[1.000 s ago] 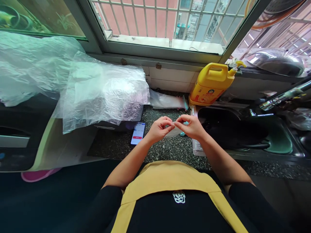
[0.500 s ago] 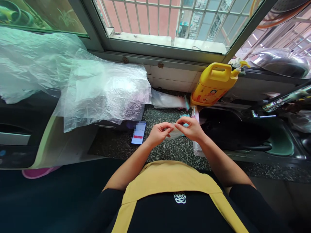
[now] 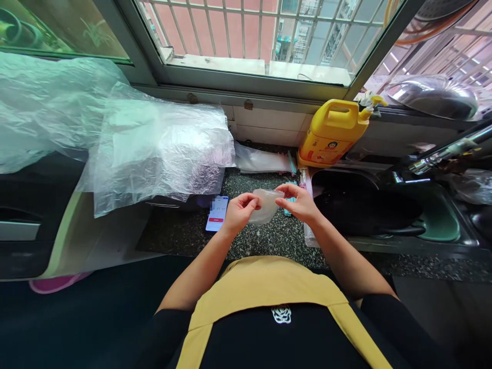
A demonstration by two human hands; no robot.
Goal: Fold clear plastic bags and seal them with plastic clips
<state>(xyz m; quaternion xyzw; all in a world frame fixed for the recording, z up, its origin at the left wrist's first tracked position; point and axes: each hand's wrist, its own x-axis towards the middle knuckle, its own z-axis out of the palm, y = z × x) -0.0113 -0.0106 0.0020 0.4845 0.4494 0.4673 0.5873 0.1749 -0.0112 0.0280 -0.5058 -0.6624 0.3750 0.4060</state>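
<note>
A small, translucent, whitish plastic bag [image 3: 265, 207] is stretched between my two hands above the speckled countertop [image 3: 246, 241]. My left hand [image 3: 241, 209] pinches its left side between thumb and fingers. At the right edge of the bag, my right hand [image 3: 299, 203] grips it with thumb and fingertips, the fingers slightly bent. Behind my right hand lie light-blue pieces [image 3: 289, 205], partly hidden, perhaps clips. A phone [image 3: 217, 212] with a lit screen rests on the counter left of my left hand.
A larger clear bag [image 3: 261, 159] lies by the wall. Beside it stands a yellow pump jug [image 3: 332, 136]. To the right, a sink [image 3: 442, 225] holds a black pan [image 3: 369, 207]. Crumpled plastic sheeting [image 3: 161, 148] covers things at left, near a dark-topped appliance [image 3: 31, 205].
My hands have moved apart a little, and the bag between them now shows wider and puffed out. The view has shifted slightly.
</note>
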